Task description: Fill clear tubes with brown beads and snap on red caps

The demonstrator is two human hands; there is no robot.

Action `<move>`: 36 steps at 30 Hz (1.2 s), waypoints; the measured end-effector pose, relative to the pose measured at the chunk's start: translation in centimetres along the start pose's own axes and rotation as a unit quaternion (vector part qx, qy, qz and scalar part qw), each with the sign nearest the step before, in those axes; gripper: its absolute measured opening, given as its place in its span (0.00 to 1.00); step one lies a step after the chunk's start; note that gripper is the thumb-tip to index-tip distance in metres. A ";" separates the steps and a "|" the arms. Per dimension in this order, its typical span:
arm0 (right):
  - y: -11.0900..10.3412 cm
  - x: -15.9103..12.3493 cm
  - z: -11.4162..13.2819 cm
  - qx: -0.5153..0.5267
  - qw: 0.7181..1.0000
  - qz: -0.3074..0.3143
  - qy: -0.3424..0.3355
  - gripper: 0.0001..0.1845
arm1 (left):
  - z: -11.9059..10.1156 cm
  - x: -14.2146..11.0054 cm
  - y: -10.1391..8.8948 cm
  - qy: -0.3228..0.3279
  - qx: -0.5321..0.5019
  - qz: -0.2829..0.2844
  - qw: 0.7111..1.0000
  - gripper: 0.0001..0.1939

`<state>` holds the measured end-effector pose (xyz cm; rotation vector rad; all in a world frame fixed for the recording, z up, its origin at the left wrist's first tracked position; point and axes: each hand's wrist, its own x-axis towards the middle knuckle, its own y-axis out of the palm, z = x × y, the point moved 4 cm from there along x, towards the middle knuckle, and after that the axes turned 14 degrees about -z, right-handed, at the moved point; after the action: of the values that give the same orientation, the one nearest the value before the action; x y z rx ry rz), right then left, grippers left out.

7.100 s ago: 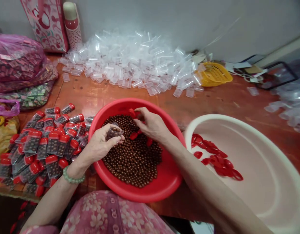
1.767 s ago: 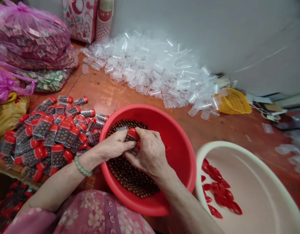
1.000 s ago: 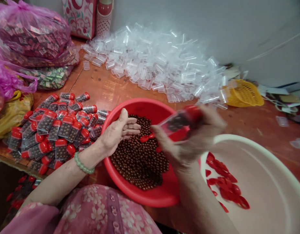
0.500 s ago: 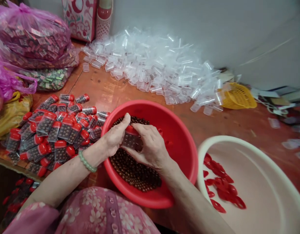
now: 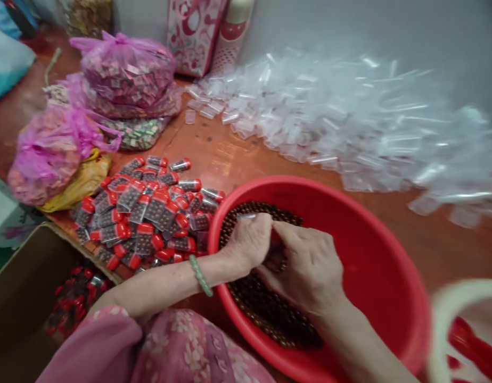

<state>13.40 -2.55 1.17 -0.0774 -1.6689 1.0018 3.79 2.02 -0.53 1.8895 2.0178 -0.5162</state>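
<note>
My left hand (image 5: 248,242), with a green bead bracelet on its wrist, is closed over the red basin (image 5: 374,298). A bit of shiny clear plastic (image 5: 246,216) shows above its fingers, looking like the end of a small container. My right hand (image 5: 310,260) curls against it, thumb and fingers bent around a dark reddish gap; what it grips there is blurred and mostly hidden. Beneath both hands lie many small brown balls (image 5: 270,314) in the basin. Left of it is a heap of small clear containers with red caps (image 5: 150,213), filled with brown balls.
Clear plastic containers (image 5: 318,117) are piled along the wall. Tied pink bags (image 5: 126,74) and a yellow bag (image 5: 82,181) stand at the left. A cardboard box (image 5: 18,303) below the table edge holds more filled containers. A white basin (image 5: 445,314) contains red caps (image 5: 473,340).
My view has swung left and nearer, bringing in the cardboard box. The red-capped container that showed between my hands is now mostly hidden, and the left fingers have closed.
</note>
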 end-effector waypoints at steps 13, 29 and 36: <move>-0.1 -1.2 -7.0 -0.001 0.932 0.269 0.242 0.17 | -8.7 3.3 -18.4 0.366 0.441 -0.284 0.769 0.18; 5.2 -0.3 -6.7 0.025 0.902 0.393 0.177 0.20 | -4.0 0.7 -3.2 0.529 0.470 0.006 0.707 0.12; 7.1 0.2 -6.7 0.061 0.888 0.433 0.142 0.13 | -2.5 1.1 -1.9 0.521 0.452 0.019 0.724 0.15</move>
<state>15.81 5.88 -3.22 -0.9084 -1.2779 1.6566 1.85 4.08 1.21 3.3931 2.5837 -0.5277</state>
